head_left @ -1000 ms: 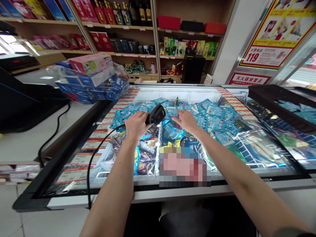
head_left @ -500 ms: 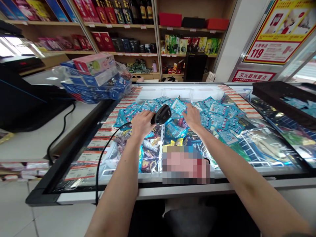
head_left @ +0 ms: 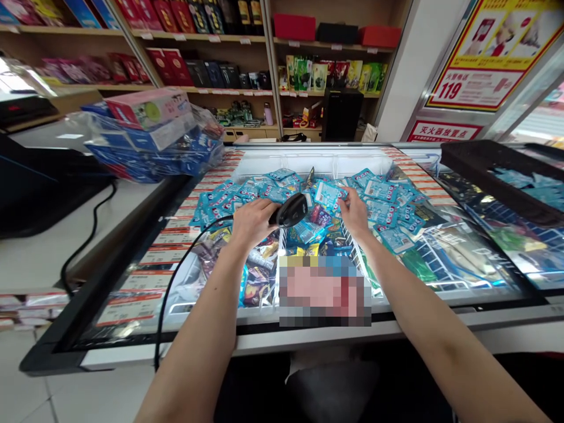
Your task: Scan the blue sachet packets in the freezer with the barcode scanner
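My left hand [head_left: 255,222] is wrapped round a black barcode scanner [head_left: 292,210], whose head points to the right. A black cable [head_left: 176,271] runs from it down past the freezer's front edge. My right hand [head_left: 353,212] pinches the right edge of a blue packet [head_left: 328,194], which is tilted in front of the scanner's head. Many similar blue packets [head_left: 383,210] lie spread over the glass top of the chest freezer [head_left: 282,339] on both sides of my hands. Below the glass, wire baskets hold colourful wrapped goods [head_left: 259,288].
Boxes wrapped in clear plastic [head_left: 154,138] stand on the counter at left. A dark tray [head_left: 502,179] with blue packets is at right. Shelves of goods [head_left: 220,64] line the back, beside a fire notice [head_left: 489,56]. A blurred patch hides the front middle.
My right hand has taken hold of a blue packet by its right edge and tilted it up beside the scanner. My left hand keeps the scanner. The view has shifted slightly.
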A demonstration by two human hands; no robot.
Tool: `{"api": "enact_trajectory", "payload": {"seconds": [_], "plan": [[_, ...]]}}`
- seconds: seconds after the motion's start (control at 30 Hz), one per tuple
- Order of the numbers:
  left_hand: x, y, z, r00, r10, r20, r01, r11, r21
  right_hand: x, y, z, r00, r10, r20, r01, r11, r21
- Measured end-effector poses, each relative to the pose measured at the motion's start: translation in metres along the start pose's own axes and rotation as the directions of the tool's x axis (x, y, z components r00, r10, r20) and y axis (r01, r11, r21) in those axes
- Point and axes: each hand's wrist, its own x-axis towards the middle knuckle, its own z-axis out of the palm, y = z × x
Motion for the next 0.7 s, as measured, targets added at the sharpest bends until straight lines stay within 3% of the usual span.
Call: {"api": "enact_trajectory", "payload": {"seconds": [0.7], "plan": [[0.0027, 0.0031, 0.0034, 0.998, 0.051, 0.031, -0.050, 0.999, -0.012, -0.0012, -0.0009, -0.0018, 1.000, -0.023, -0.001, 0.023, 0.999, 0.022]]}}
